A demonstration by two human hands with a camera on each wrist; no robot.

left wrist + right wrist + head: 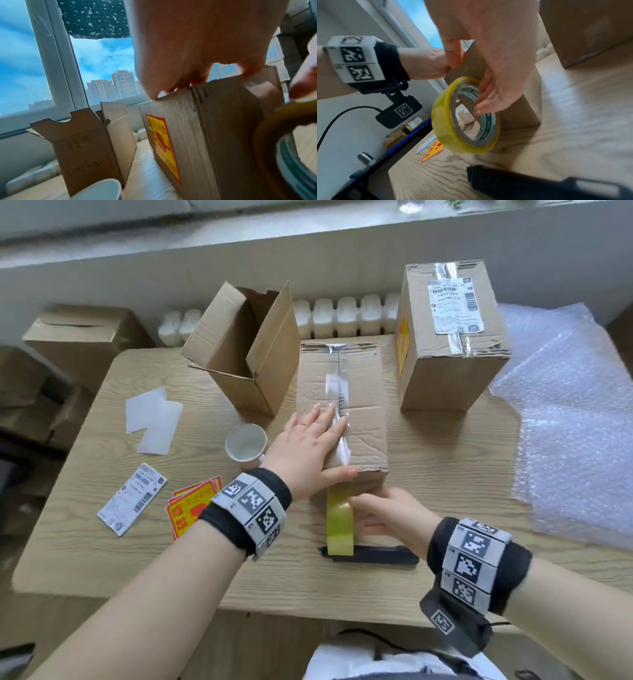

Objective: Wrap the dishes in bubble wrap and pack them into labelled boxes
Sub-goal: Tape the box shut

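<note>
Centrally on the wooden counter [445,460] stands the closed cardboard box [359,392], its contents hidden and a strip of clear glossy tape [339,392] running along its top seam. The left hand [308,450] lies flat on the lid with fingers straight, the thumb pressing the near top edge; the right hand [387,515] grips a roll of yellowish tape [339,522] against the box's near face, fingers through its ring, and most of that face is covered by the hands. Three brown corrugated boxes sit on the counter: this one, an open box [246,350] to its left with flaps up, and a taped box with a shipping label [452,337] to its right. A red-and-yellow sticker [163,146] shows on the middle box's left side, its print too blurred to read. One white cup [246,442] stands just left of the left hand, partly hidden by it. Nearer lie a black elongated tool [376,554], blurred, a stack of red-and-yellow stickers [188,508], one printed label [132,498] and two blank white slips [154,419]. Crinkled bubble wrap [568,419] sprawls at the right, cut off by the edge.
</note>
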